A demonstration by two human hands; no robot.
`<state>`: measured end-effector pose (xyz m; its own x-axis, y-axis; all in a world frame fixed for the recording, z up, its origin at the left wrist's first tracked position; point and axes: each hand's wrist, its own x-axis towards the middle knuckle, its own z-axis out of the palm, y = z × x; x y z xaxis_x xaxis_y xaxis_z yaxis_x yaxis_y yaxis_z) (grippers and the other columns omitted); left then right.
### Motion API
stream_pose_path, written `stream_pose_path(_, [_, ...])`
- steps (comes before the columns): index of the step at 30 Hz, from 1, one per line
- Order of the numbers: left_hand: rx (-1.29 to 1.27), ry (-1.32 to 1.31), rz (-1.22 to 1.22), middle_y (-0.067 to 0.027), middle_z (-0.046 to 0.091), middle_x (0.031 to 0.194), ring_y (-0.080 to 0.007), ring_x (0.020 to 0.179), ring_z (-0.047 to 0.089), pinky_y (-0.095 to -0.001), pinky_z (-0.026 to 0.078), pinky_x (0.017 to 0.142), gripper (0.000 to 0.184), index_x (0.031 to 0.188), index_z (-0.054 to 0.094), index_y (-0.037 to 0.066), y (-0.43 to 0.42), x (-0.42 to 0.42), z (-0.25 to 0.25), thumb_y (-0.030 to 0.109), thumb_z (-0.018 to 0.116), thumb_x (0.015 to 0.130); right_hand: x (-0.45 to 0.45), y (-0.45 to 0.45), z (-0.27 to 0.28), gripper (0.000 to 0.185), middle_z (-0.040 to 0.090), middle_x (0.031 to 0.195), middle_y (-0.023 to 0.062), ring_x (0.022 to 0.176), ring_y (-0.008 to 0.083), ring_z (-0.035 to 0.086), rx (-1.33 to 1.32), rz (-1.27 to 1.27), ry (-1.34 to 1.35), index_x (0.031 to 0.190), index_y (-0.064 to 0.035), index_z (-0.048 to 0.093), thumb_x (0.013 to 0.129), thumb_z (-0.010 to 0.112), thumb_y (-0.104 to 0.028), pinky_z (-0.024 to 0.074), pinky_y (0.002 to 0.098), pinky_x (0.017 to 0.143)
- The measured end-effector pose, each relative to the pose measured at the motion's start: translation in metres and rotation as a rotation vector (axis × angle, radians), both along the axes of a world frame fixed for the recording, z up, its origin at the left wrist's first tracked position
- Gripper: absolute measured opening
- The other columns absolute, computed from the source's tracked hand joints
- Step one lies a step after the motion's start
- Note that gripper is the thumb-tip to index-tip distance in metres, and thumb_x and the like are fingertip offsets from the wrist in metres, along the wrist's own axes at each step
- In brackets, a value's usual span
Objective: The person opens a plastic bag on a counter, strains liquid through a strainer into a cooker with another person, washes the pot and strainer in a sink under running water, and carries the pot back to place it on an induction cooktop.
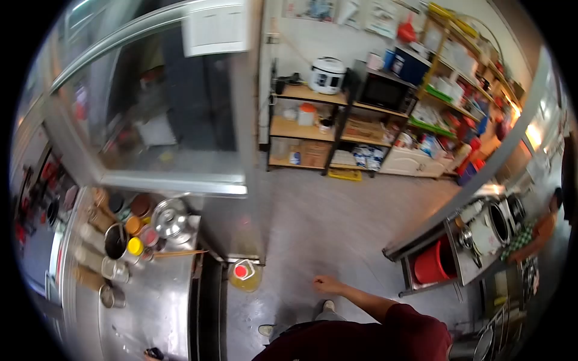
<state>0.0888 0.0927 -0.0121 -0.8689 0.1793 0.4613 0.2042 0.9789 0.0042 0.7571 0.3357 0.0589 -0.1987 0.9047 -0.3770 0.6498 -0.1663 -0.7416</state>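
Observation:
My right hand (327, 285) is low over the grey floor, in front of my body, with its arm reaching out of a dark red sleeve (415, 325). Its fingers are curled in and nothing shows in them. Nearest to it, on the floor to its left, stands a plastic jug of yellow liquid with a red cap (241, 272). My left hand is out of view. At the bottom edge, a small black object (155, 352) lies on the steel counter (158, 301), too cut off to make out.
Jars, a dark pot (116, 240), a lidded steel pot (171, 220) and chopsticks (180, 253) crowd the counter. Shelves hold a rice cooker (327, 76) and microwave (386, 91). At right, a red bucket (431, 265) sits under a worktop; green checked cloth (519, 240) is beyond.

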Motion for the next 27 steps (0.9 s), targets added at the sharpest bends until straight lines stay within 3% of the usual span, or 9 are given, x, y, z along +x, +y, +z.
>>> stream_pose_path(2, [-0.066, 0.037, -0.073, -0.0242, 0.050, 0.102, -0.0353, 0.087, 0.053, -0.0486, 0.044, 0.066, 0.062, 0.106, 0.048, -0.003, -0.033, 0.003, 0.040, 0.053, 0.042, 0.079, 0.039, -0.086, -0.029, 0.019, 0.059, 0.069, 0.0074, 0.066, 0.0145, 0.057, -0.082, -0.083, -0.051, 0.081, -0.0044, 0.059, 0.077, 0.053, -0.022, 0.0458, 0.0296, 0.058])
stream_pose_path(7, [0.180, -0.057, -0.203, -0.0232, 0.053, 0.097, -0.0360, 0.085, 0.053, -0.0441, 0.043, 0.071, 0.040, 0.101, 0.051, -0.004, 0.046, 0.164, -0.009, 0.029, 0.043, 0.080, 0.198, -0.122, -0.061, 0.022, 0.061, 0.071, 0.0114, 0.067, 0.0268, 0.059, 0.078, -0.098, -0.321, 0.082, -0.0067, 0.059, 0.077, 0.051, -0.027, 0.0458, 0.0373, 0.063])
stream_pose_path(10, [0.337, -0.052, -0.258, -0.0226, 0.055, 0.094, -0.0363, 0.084, 0.052, -0.0414, 0.042, 0.073, 0.028, 0.098, 0.053, -0.004, 0.103, 0.230, -0.029, 0.015, 0.044, 0.080, 0.244, -0.099, -0.041, 0.025, 0.061, 0.079, 0.0171, 0.073, 0.0317, 0.058, 0.003, -0.091, -0.295, 0.081, -0.0063, 0.059, 0.077, 0.045, -0.027, 0.0439, 0.0422, 0.064])
stream_pose_path(11, [0.559, -0.255, -0.436, -0.0220, 0.055, 0.096, -0.0385, 0.085, 0.052, -0.0411, 0.042, 0.077, 0.028, 0.100, 0.053, -0.004, 0.125, 0.243, -0.038, 0.009, 0.045, 0.077, 0.249, -0.081, -0.042, 0.025, 0.061, 0.079, 0.0172, 0.073, 0.0321, 0.058, 0.069, -0.068, -0.307, 0.081, -0.0063, 0.059, 0.078, 0.045, -0.027, 0.0438, 0.0423, 0.064])
stream_pose_path(13, [0.712, -0.231, -0.737, -0.0179, 0.055, 0.074, -0.0326, 0.066, 0.057, -0.0381, 0.045, 0.061, 0.021, 0.080, 0.053, -0.007, 0.162, 0.333, -0.070, 0.013, 0.047, 0.079, 0.268, -0.047, -0.031, 0.025, 0.060, 0.078, 0.0175, 0.073, 0.0327, 0.057, 0.174, -0.034, -0.355, 0.081, -0.0064, 0.058, 0.079, 0.044, -0.027, 0.0435, 0.0426, 0.064])
stream_pose_path(15, [0.566, -0.967, -0.757, -0.0149, 0.058, 0.078, -0.0250, 0.063, 0.057, -0.0349, 0.048, 0.053, 0.025, 0.090, 0.054, -0.007, 0.176, 0.388, -0.072, 0.016, 0.047, 0.083, 0.268, -0.001, -0.004, 0.023, 0.057, 0.073, 0.0193, 0.071, 0.0331, 0.056, 0.139, -0.078, -0.261, 0.080, -0.0028, 0.056, 0.079, 0.048, -0.024, 0.0431, 0.0422, 0.063])
stream_pose_path(17, [0.426, -1.295, -0.738, -0.0098, 0.058, 0.071, -0.0186, 0.055, 0.060, -0.0319, 0.045, 0.044, 0.021, 0.083, 0.054, 0.000, 0.197, 0.424, -0.096, 0.019, 0.046, 0.083, 0.273, 0.060, 0.018, 0.021, 0.058, 0.076, 0.0180, 0.070, 0.0325, 0.056, 0.310, -0.046, -0.159, 0.082, -0.0031, 0.056, 0.080, 0.050, -0.023, 0.0437, 0.0403, 0.063])
stream_pose_path(24, [0.223, -1.643, -0.510, -0.0056, 0.060, 0.065, -0.0175, 0.051, 0.059, -0.0280, 0.041, 0.038, 0.022, 0.080, 0.058, 0.003, 0.303, 0.509, -0.122, 0.025, 0.052, 0.082, 0.334, 0.303, 0.136, 0.019, 0.059, 0.085, 0.0134, 0.078, 0.0304, 0.058, 0.707, 0.041, -0.109, 0.087, -0.0068, 0.057, 0.078, 0.054, -0.023, 0.0453, 0.0392, 0.065])
stream_pose_path(27, [-0.248, -1.751, -0.573, -0.0048, 0.062, 0.067, -0.0169, 0.052, 0.058, -0.0318, 0.045, 0.042, 0.029, 0.081, 0.061, 0.005, 0.377, 0.534, -0.165, 0.033, 0.054, 0.080, 0.399, 0.398, 0.209, 0.020, 0.059, 0.081, 0.0150, 0.073, 0.0295, 0.059, 0.889, 0.072, -0.313, 0.090, -0.0036, 0.058, 0.080, 0.055, -0.021, 0.0470, 0.0366, 0.065])
